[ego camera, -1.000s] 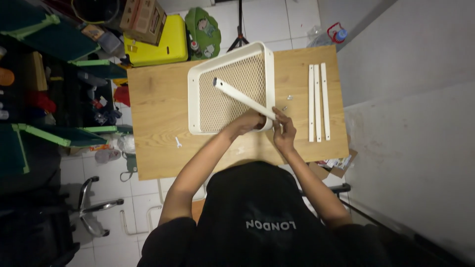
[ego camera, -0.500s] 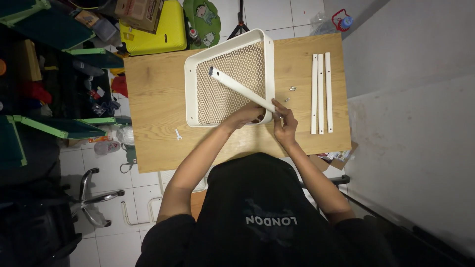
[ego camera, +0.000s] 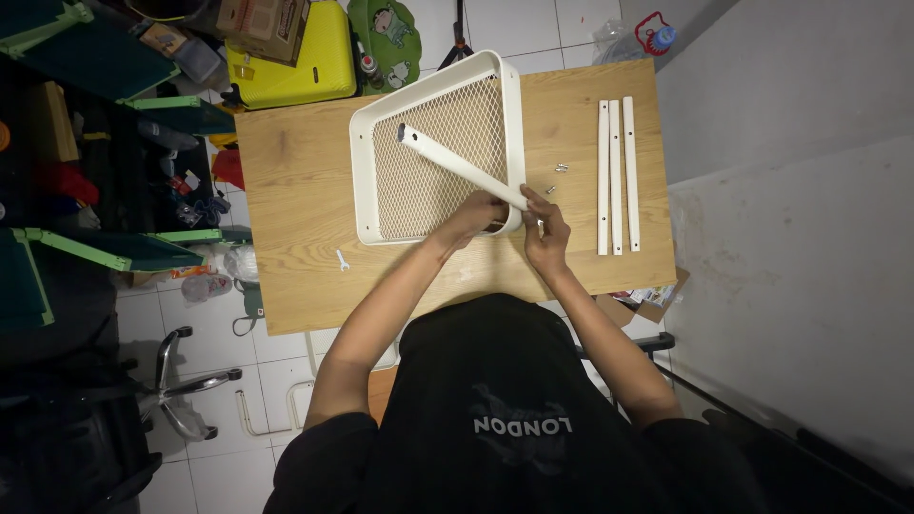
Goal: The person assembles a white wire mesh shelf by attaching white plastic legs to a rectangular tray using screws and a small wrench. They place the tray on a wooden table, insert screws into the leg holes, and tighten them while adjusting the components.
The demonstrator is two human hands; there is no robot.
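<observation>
A white mesh tray (ego camera: 358, 181) lies on a wooden table (ego camera: 295, 209). A white tube-shaped leg (ego camera: 447, 162) slants across the tray, its near end at the tray's front right corner. My left hand (ego camera: 476, 211) grips the leg's near end by that corner. My right hand (ego camera: 545, 233) is just outside the corner, its fingers pinched at the leg's end; what they pinch is too small to see.
Three white legs (ego camera: 616, 176) lie side by side at the table's right. Small screws (ego camera: 560, 169) lie between them and the tray. A small white wrench (ego camera: 343, 260) rests near the front left. Shelves, a yellow case (ego camera: 295, 67) and a chair (ego camera: 190, 381) stand around.
The view has shifted slightly. Both hands stay at the tray's corner with the leg, barely moved.
</observation>
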